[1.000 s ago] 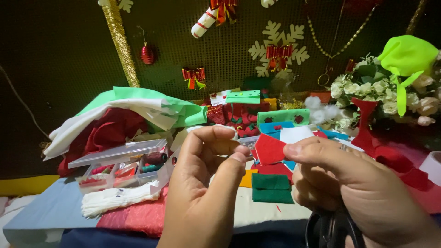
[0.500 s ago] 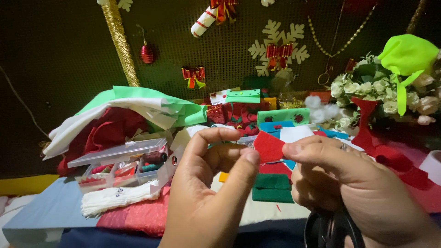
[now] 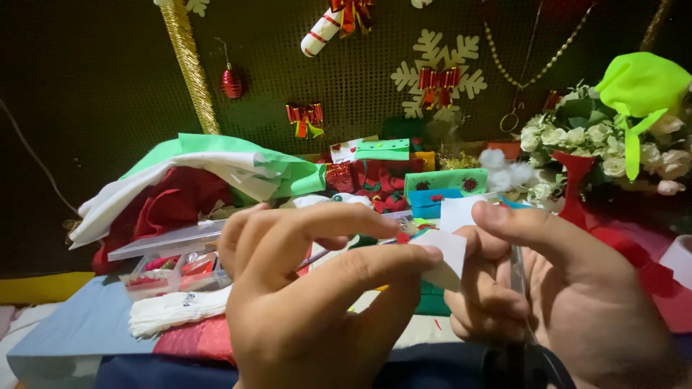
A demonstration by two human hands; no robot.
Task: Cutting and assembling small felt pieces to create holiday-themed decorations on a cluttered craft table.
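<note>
My left hand (image 3: 310, 302) pinches a small white-faced piece (image 3: 448, 261) between thumb and forefinger; a bit of red shows at its upper left edge. My right hand (image 3: 569, 302) is close against it, with the forefinger lying over the top of the piece. That hand also holds dark-handled scissors (image 3: 520, 360); their thin blade rises between the fingers just right of the piece. Most of the piece's right side is hidden behind my right fingers.
A clear plastic compartment box (image 3: 169, 256) and a white bundle (image 3: 176, 313) lie at the left on blue and red felt. Folded green, white and red sheets (image 3: 209, 169) pile behind. A red vase (image 3: 574, 191) of white flowers stands at right. Ornaments hang on the dark pegboard.
Both hands have come closer together. The piece showed its red face before; now a white face is toward me, gripped by my left thumb and forefinger.
</note>
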